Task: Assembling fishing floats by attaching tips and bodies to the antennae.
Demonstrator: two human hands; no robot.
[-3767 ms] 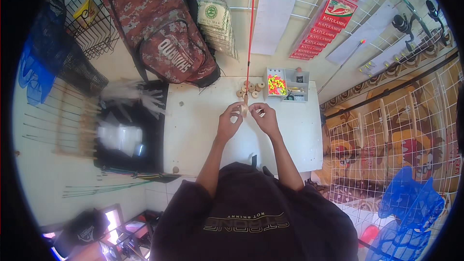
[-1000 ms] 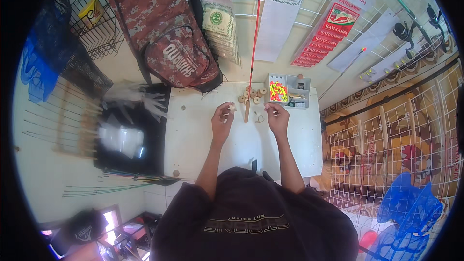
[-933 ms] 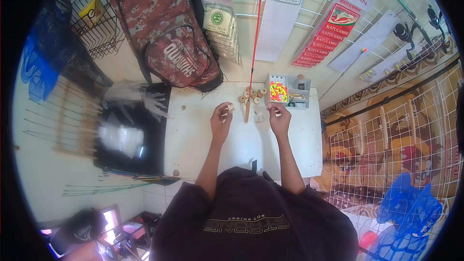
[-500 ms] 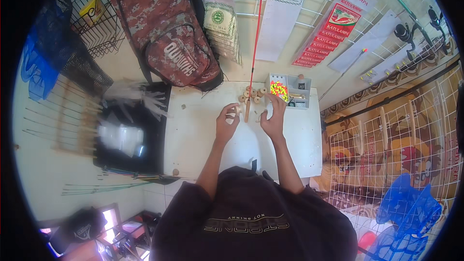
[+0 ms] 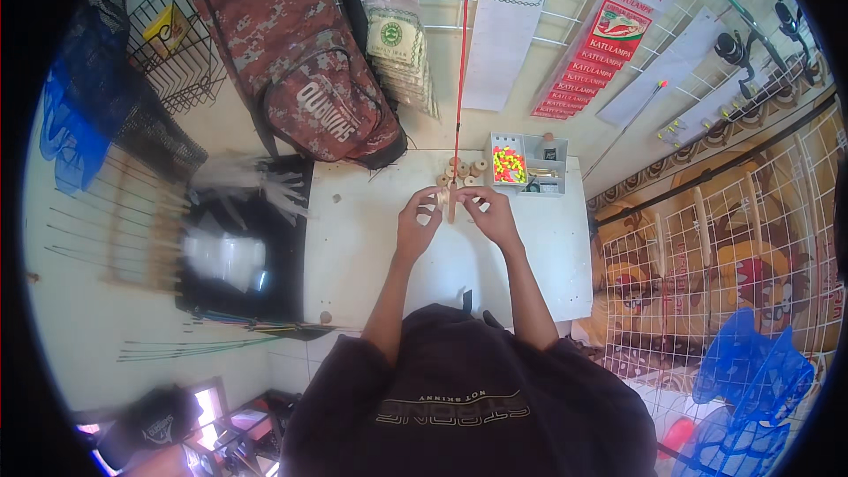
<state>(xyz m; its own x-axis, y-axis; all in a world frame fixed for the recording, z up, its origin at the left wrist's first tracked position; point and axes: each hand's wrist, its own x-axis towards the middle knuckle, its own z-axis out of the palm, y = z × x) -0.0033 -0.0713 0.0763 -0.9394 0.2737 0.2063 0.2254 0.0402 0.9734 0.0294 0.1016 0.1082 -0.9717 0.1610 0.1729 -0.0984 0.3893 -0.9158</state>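
Note:
Both hands meet over the white table (image 5: 371, 238), one on each side of a thin red fishing rod (image 5: 461, 62) with a wooden handle (image 5: 452, 208). My left hand (image 5: 419, 219) is closed on a small pale spool (image 5: 442, 200), held just left of the handle. On the other side, my right hand (image 5: 491, 217) has its thumb and fingers pinched together close to the handle; whatever is between them is too small to make out. Several wooden spools (image 5: 468, 180) stand just beyond my fingers, around the rod.
A grey compartment box (image 5: 543, 191) with bright pink and yellow bits (image 5: 510, 164) sits at the table's far right. A camouflage bag (image 5: 331, 97) leans at the far left. Plastic bags (image 5: 225, 256) lie on a black surface at left. A wire grid (image 5: 707, 256) stands at right.
My right hand has moved left to the rod handle, and its spread fingers have come together in a pinch. My left hand stays beside the handle with the spool.

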